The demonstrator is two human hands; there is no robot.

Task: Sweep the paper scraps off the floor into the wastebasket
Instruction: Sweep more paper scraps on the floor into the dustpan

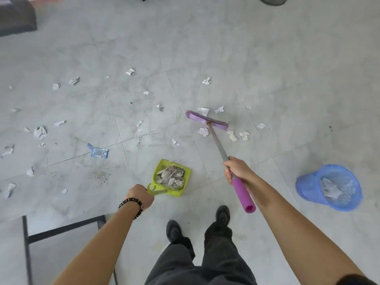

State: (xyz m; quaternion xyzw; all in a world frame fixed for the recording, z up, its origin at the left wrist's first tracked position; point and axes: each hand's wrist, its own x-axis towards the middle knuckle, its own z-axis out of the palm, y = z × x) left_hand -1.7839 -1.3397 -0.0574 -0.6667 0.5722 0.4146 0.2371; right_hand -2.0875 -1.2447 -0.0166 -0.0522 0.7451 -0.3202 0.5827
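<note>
Floor: pale grey tiles [267, 58] fill nearly the whole frame, with dusty marks at lower centre.
Paper scraps: white crumpled bits [40, 132] lie scattered across the left and middle of the frame, and a few lie just beside the broom head on both sides.
Broom: the purple head [206, 120] sits on the floor at mid frame; a grey shaft slants down and right to a purple grip.
Right hand: the fingers [236, 169] are wrapped round the shaft just above the purple grip.
Dustpan: green [186, 171], at lower centre and piled with crumpled paper; I cannot tell whether it touches the floor.
Left hand: curled [140, 195] round the dustpan's handle, with a dark bead bracelet [132, 204] on the wrist.
Wastebasket: blue [306, 186], at the right edge, well apart from the dustpan, with paper inside.
Wrapper: a blue packet [98, 152] lies left of the dustpan.
Frame: black metal bars [61, 229] stand at lower left.
</note>
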